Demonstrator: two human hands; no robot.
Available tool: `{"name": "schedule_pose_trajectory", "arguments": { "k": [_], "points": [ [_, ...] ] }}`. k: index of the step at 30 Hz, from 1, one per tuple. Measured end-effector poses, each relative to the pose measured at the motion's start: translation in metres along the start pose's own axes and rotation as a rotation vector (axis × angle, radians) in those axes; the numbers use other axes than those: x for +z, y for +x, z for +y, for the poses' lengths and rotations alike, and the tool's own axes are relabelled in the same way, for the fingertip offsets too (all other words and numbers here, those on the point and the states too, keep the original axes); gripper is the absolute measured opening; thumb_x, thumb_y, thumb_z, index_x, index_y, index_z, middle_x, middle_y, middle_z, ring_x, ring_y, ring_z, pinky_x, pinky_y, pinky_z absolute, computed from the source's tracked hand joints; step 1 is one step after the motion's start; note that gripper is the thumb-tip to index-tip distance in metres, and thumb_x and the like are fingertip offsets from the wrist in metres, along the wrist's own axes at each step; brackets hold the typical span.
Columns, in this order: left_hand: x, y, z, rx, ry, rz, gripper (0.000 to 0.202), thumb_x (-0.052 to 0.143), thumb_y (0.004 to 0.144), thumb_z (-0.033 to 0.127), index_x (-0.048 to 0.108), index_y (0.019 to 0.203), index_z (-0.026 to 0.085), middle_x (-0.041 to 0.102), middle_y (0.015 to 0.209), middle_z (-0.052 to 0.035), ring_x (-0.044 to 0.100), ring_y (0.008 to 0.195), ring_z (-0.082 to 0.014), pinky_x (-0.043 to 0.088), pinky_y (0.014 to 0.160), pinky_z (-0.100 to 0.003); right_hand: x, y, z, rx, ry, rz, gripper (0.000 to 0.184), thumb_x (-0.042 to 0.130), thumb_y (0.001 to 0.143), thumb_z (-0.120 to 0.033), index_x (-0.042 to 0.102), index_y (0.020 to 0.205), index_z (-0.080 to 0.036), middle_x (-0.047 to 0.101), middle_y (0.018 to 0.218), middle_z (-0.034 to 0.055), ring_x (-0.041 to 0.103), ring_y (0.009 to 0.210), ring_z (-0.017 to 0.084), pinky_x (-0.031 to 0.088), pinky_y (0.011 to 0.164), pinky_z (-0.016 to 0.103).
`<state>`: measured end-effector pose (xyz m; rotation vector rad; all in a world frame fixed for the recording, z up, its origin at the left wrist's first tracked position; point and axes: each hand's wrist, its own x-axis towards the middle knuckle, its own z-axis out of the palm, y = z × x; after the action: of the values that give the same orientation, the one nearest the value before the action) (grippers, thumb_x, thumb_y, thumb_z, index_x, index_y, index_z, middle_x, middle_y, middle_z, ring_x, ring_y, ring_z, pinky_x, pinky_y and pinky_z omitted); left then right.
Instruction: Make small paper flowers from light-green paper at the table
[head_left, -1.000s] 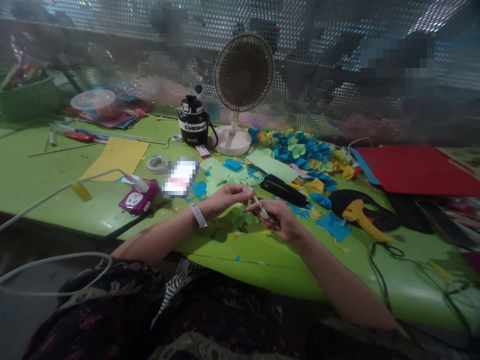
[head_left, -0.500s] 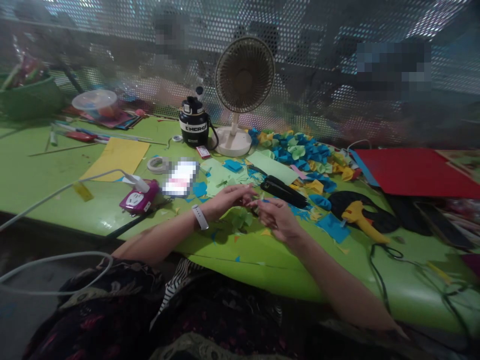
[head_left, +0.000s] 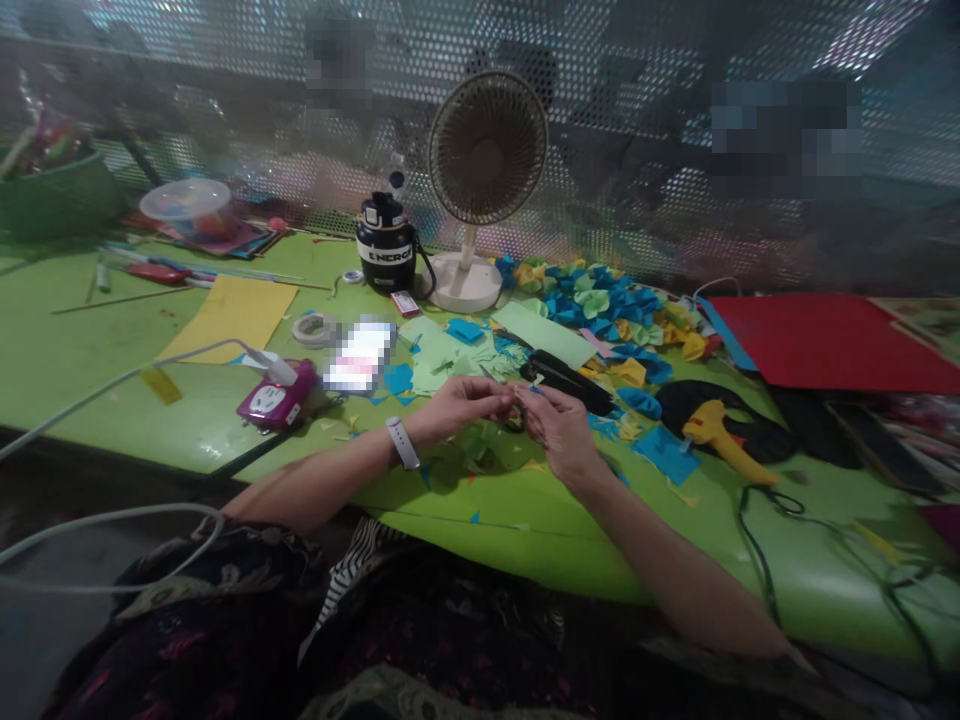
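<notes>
My left hand (head_left: 466, 404), with a pale watch band (head_left: 403, 442) on its wrist, has thumb and fingers pinched together. Its fingertips meet those of my right hand (head_left: 556, 425), which is closed too. What they pinch is small and mostly hidden. A thin grey tip shows above the left fingers and a dark loop below the right ones, perhaps scissors, but I cannot tell. Under the hands lie light green folded paper pieces (head_left: 484, 445). Just behind the right hand rests a black stapler (head_left: 566, 380).
A phone (head_left: 360, 355), tape roll (head_left: 315, 329) and purple power socket (head_left: 277, 398) lie left. Behind stand a black bottle (head_left: 386, 250) and fan (head_left: 465, 283). Blue and yellow paper pieces (head_left: 600, 300) are heaped beyond; a yellow glue gun (head_left: 720, 435) and red sheets (head_left: 832, 340) lie right.
My left fingers have curled from stretched out into a pinch. The right hand has turned slightly, and the fingertips of both hands are now closer together.
</notes>
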<state>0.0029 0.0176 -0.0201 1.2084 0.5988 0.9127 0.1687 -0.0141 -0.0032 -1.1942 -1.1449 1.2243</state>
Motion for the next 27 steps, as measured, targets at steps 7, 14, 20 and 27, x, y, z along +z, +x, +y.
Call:
{"name": "schedule_pose_trajectory", "arguments": {
  "k": [7, 14, 20, 27],
  "points": [
    [-0.008, 0.003, 0.007, 0.123, 0.046, 0.152, 0.026, 0.077, 0.076, 0.04, 0.074, 0.083, 0.015, 0.073, 0.077, -0.0047, 0.065, 0.071, -0.0122, 0.052, 0.078, -0.03, -0.011, -0.003, -0.011, -0.259, -0.42, -0.037, 0.036, 0.055, 0.089, -0.053, 0.066, 0.083, -0.019, 0.04, 0.058, -0.0039, 0.034, 0.054, 0.011, 0.028, 0.05, 0.026],
    [-0.011, 0.003, 0.012, 0.18, 0.136, 0.132, 0.021, 0.074, 0.079, 0.036, 0.074, 0.085, 0.016, 0.074, 0.08, -0.0058, 0.067, 0.075, -0.0141, 0.053, 0.082, -0.032, -0.01, -0.003, -0.008, -0.372, -0.636, -0.073, 0.039, 0.051, 0.093, -0.05, 0.061, 0.072, -0.019, 0.046, 0.061, -0.0013, 0.04, 0.058, 0.013, 0.031, 0.056, 0.027],
    [-0.013, 0.002, 0.013, 0.173, 0.152, 0.093, 0.025, 0.078, 0.075, 0.037, 0.076, 0.087, 0.015, 0.076, 0.085, -0.0071, 0.069, 0.078, -0.0152, 0.055, 0.083, -0.032, -0.015, 0.001, -0.009, -0.387, -0.689, -0.11, 0.04, 0.05, 0.094, -0.047, 0.069, 0.078, -0.016, 0.056, 0.065, 0.001, 0.048, 0.061, 0.014, 0.036, 0.06, 0.027],
    [-0.011, 0.0, 0.015, 0.204, 0.175, 0.093, 0.026, 0.081, 0.073, 0.04, 0.077, 0.08, 0.015, 0.077, 0.081, -0.0074, 0.07, 0.075, -0.0149, 0.058, 0.079, -0.03, -0.018, 0.001, -0.007, -0.411, -0.694, -0.178, 0.04, 0.049, 0.093, -0.045, 0.074, 0.086, -0.015, 0.066, 0.07, 0.0032, 0.057, 0.065, 0.016, 0.042, 0.061, 0.026]
  ]
}}
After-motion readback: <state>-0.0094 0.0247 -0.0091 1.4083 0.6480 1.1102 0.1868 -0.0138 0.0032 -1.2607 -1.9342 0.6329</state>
